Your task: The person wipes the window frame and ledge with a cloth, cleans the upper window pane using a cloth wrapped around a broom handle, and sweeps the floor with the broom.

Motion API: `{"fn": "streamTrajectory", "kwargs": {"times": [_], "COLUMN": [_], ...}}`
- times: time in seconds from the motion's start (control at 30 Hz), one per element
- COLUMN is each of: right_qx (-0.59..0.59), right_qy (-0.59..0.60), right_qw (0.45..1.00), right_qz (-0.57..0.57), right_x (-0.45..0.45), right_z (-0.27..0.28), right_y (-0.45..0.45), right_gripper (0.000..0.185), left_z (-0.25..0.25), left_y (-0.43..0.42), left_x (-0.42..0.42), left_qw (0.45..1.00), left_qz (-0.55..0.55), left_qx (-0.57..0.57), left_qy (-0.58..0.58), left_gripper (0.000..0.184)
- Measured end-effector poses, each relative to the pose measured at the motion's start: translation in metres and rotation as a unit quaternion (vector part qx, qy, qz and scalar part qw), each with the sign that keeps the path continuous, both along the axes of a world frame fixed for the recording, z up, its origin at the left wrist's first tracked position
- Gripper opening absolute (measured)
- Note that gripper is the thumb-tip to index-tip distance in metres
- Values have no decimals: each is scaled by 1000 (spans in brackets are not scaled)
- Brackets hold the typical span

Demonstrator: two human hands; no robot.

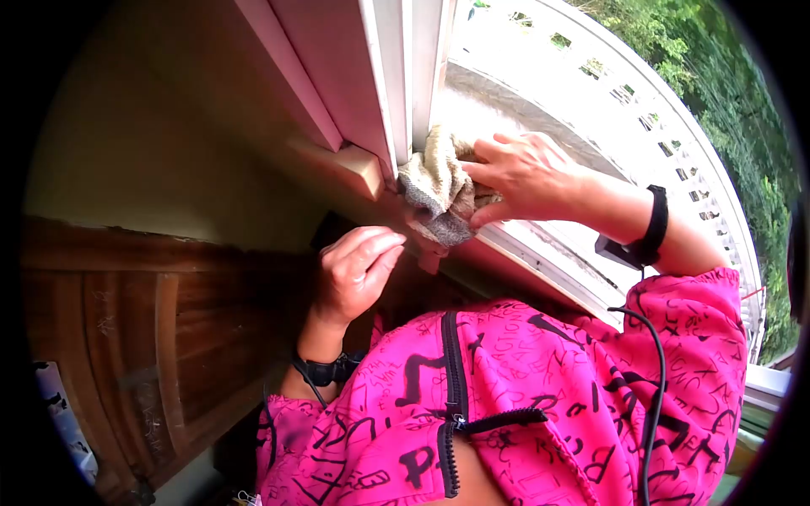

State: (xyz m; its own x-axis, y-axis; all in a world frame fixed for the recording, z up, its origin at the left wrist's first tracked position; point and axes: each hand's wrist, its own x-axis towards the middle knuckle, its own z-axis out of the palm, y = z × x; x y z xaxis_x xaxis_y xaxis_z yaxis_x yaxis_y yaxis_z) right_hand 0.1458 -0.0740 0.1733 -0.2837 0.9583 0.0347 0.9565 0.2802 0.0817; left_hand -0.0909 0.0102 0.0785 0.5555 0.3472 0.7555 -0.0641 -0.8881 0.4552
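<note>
Loosely bunched, the rag [440,187] sits at the foot of the white window frame [390,76], where it meets the sill [553,263]. The right hand [519,175] grips its outer side, fingers over the folds and thumb lower down. The left hand [361,268] is curled in on itself just beside, apart from the rag, with nothing visible in it. The rag looks thick and textured; it should be light, soft and limp, hardly slippery and not fragile, best held by a gathered fold near its middle, since a loose edge would flop. Black lettering covers the pink top [540,379]; a large "P" is legible, but much else is too small or creased. No brand can be read.
</note>
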Motion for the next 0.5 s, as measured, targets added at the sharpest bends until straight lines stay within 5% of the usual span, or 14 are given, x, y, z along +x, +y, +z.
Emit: {"fn": "streamTrajectory", "kwargs": {"times": [0.1, 0.37, 0.5], "right_qx": [-161, -251, -373], "right_qy": [11, 67, -63], "right_qw": [987, 965, 922], "right_qz": [-23, -29, -87], "right_x": [-21, -28, -3], "right_z": [7, -10, 2], "right_y": [40, 46, 3], "right_gripper": [52, 42, 47], "left_z": [4, -5, -14], "left_y": [-2, 1, -2], "left_x": [16, 21, 23], "left_qw": [1000, 990, 981], "left_qz": [-24, 40, 54], "left_qx": [-10, 4, 18], "left_qy": [15, 137, 184], "left_gripper": [20, 56, 60]}}
